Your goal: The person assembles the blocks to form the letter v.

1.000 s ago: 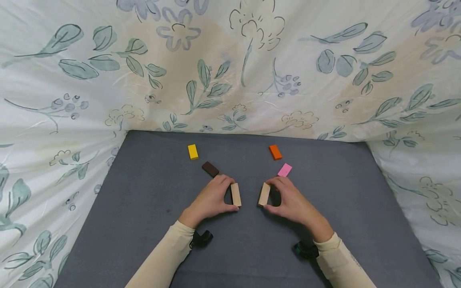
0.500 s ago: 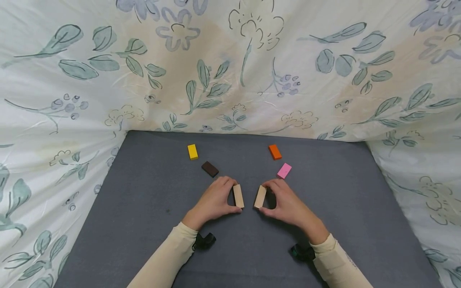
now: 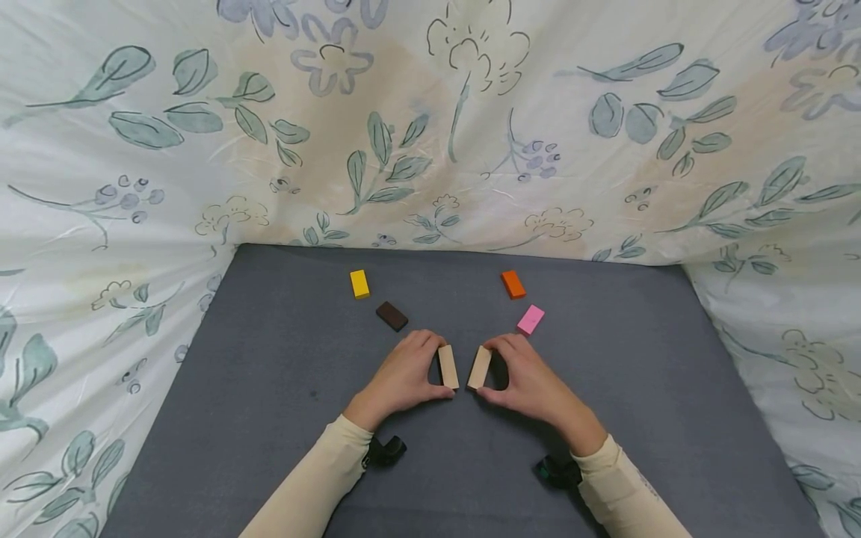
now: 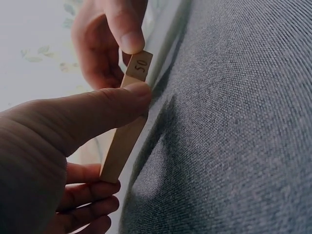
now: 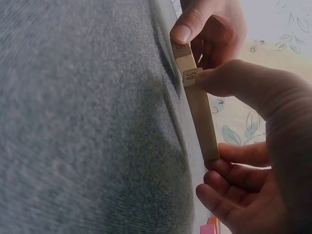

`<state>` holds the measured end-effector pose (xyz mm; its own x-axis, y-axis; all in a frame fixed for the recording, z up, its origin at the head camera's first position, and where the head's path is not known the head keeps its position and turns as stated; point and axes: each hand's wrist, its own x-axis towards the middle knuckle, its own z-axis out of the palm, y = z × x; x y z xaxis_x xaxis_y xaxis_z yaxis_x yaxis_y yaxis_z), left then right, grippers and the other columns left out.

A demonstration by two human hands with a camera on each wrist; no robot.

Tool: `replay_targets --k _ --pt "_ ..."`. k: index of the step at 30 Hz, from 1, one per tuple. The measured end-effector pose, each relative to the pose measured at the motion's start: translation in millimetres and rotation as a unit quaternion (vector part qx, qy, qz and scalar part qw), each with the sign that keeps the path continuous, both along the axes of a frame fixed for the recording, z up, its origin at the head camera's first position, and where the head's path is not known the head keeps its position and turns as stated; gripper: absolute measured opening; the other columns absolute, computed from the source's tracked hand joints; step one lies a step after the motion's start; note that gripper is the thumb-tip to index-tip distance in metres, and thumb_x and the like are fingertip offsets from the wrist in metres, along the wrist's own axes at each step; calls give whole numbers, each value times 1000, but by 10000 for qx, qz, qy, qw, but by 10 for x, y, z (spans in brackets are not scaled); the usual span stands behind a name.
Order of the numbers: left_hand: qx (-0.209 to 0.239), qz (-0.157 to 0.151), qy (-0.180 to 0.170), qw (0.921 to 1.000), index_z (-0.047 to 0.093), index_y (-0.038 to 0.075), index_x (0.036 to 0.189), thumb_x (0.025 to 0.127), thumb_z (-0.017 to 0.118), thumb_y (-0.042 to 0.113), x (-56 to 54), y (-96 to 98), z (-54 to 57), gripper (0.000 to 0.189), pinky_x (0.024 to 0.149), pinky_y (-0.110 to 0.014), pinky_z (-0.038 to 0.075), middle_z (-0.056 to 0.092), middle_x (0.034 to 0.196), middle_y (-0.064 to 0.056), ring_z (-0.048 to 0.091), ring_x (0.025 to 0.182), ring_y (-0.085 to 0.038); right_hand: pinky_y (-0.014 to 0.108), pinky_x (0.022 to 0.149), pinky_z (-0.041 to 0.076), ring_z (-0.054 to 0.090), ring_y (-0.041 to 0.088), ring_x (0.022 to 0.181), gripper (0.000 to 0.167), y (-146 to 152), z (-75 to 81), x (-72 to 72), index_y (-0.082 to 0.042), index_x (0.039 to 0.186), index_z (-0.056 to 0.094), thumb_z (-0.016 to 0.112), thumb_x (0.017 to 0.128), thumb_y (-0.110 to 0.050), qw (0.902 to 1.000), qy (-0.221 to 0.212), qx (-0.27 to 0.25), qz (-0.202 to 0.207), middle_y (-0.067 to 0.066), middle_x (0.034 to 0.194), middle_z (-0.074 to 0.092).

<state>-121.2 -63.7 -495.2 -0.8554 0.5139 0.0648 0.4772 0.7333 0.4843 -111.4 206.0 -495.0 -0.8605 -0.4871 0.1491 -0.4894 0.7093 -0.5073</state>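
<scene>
My left hand (image 3: 405, 373) pinches a plain wooden block (image 3: 448, 367) by its two ends, thumb at the near end and fingers at the far one. Mirroring it, my right hand (image 3: 534, 377) pinches a second wooden block (image 3: 480, 367) the same way. A narrow gap separates the two blocks in the head view, and their far ends lean apart. The number 50 is marked on the end of the right-hand block (image 5: 200, 114); the end of the left-hand block (image 5: 181, 48) bears a mark mostly covered by the thumb.
Beyond my hands on the grey cloth-covered table (image 3: 269, 418) lie a yellow block (image 3: 359, 284), a dark brown block (image 3: 392, 316), an orange block (image 3: 513, 285) and a pink block (image 3: 531, 320). A floral curtain (image 3: 403, 134) hangs behind and at both sides.
Both hands have moved inward with their wooden blocks, the left one rightward and the right one leftward, narrowing the gap. The coloured blocks have stayed put.
</scene>
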Motion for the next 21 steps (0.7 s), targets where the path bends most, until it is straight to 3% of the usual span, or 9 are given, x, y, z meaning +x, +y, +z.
replay_targets --k 21 --pt "-220 -196 433 9986 67 5 134 80 98 50 7 14 -85 77 111 -47 47 63 128 -8 57 125 -29 48 101 54 57 25 114 67 -80 -50 54 -4 131 66 98 79 -33 9997 122 197 18 7 123 63"
